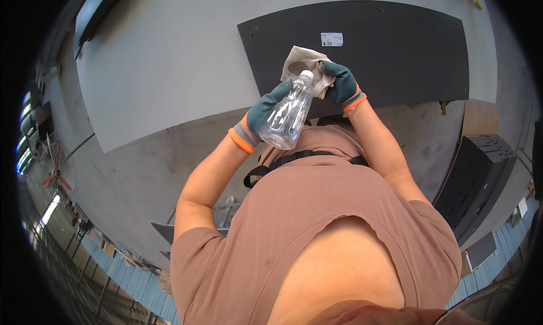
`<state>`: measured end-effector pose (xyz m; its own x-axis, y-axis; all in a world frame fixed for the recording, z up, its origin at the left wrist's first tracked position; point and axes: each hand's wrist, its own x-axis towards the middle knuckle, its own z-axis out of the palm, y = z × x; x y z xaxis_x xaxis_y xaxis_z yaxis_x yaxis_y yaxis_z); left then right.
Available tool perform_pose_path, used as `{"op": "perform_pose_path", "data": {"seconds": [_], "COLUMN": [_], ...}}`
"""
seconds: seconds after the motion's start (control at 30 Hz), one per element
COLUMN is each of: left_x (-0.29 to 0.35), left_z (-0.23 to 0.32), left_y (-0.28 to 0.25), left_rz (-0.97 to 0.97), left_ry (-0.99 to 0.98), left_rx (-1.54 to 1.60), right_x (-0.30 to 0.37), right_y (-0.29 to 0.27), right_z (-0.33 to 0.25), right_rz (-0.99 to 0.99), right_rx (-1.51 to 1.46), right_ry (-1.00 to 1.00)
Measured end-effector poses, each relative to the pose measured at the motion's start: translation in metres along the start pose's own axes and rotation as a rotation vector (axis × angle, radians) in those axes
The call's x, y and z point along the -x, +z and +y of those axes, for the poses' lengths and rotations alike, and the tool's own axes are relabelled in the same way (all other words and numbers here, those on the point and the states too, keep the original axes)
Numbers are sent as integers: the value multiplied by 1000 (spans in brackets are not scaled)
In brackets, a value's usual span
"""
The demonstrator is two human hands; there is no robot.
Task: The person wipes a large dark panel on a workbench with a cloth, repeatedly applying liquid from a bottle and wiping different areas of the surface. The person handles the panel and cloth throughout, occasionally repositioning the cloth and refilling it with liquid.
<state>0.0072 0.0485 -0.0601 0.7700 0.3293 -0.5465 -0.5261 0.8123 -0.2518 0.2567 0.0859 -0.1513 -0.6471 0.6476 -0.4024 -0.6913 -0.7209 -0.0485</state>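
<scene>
A clear plastic bottle with a white cap tilts in front of me, its top pointing away and to the right. My left hand, in a green and grey glove with an orange cuff, is closed round its left side. A beige cloth with a dark wet-looking patch lies behind the cap. My right hand, gloved the same way, grips the cloth at its right side. Beneath both hands is a dark grey panel bearing a white label and small holes near its corners.
The dark panel rests on a wide light grey work surface. A stack of dark panels stands at the right. Another dark piece sits at the far left. A fan with red blades is further left.
</scene>
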Motion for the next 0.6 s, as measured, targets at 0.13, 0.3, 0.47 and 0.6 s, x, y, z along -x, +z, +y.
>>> {"op": "perform_pose_path", "data": {"seconds": [0.13, 0.3, 0.47, 0.6], "left_x": [-4, -8, 17, 55], "left_z": [-6, -9, -4, 36], "left_y": [-8, -18, -21, -40], "left_rz": [-27, -51, 134, 427], "left_ry": [7, -30, 235, 661], "left_rx": [15, 74, -610, -895], "right_x": [2, 1, -7, -76], "right_y": [-2, -1, 14, 36], "right_z": [0, -1, 2, -10], "right_rz": [47, 95, 196, 171], "right_rx": [59, 76, 334, 787], "right_ry": [-1, 65, -75, -134]}}
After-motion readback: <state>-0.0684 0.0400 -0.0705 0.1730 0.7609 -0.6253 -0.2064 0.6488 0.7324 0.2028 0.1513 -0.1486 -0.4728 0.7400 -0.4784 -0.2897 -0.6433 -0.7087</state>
